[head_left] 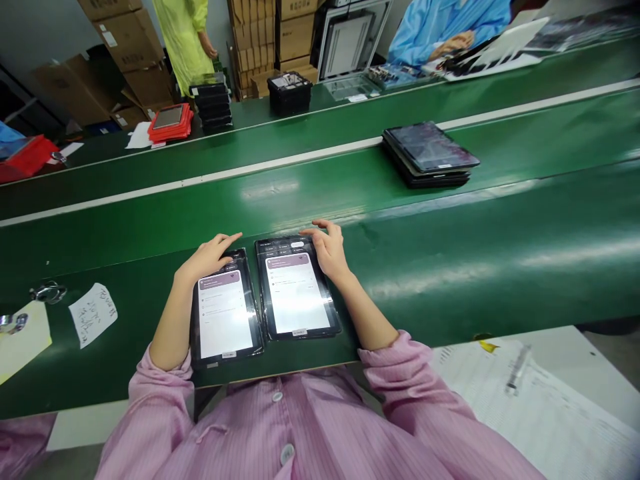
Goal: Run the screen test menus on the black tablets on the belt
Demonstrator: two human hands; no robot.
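Two black tablets with lit screens lie side by side on the green workbench in front of me. My left hand (207,260) rests over the top edge of the left tablet (225,313), fingers stretched out and holding nothing. Over the upper right corner of the right tablet (295,293) is my right hand (326,248), its fingers apart and bent above the screen. Both screens show a white page with a mauve banner at the top. A small label sits on the lower edge of each tablet.
A stack of dark tablets (430,153) stands on the green conveyor (225,193) beyond. At left lie a handwritten note (93,315) and a yellow paper (25,340). Printed sheets (540,400) are at lower right. Across the line, one person wears blue (450,30), another yellow (183,40).
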